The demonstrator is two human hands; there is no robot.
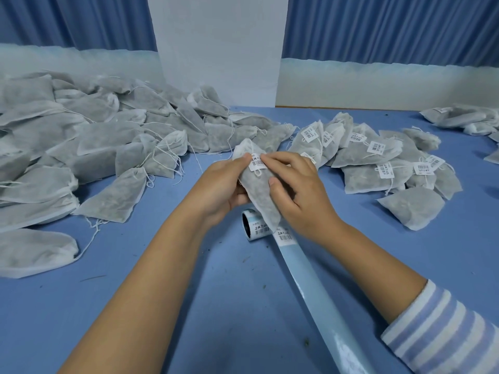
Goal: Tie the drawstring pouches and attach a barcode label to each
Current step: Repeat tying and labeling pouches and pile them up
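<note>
A blue desk (189, 306) stands before blue curtains (378, 28) and a white pillar (218, 49). Over the desk's middle, a grey mesh pouch (259, 190) with a white drawstring neck is held off the surface. The left hand (221, 190) curls round its left side. The right hand (297, 190) pinches it, fingers (280, 157) on the barcode label (258, 163) by the neck. A label roll (252, 225) lies beneath. Unlabelled pouches (94, 136) heap along the left edge, and labelled pouches (378, 157) lie toward the far right.
</note>
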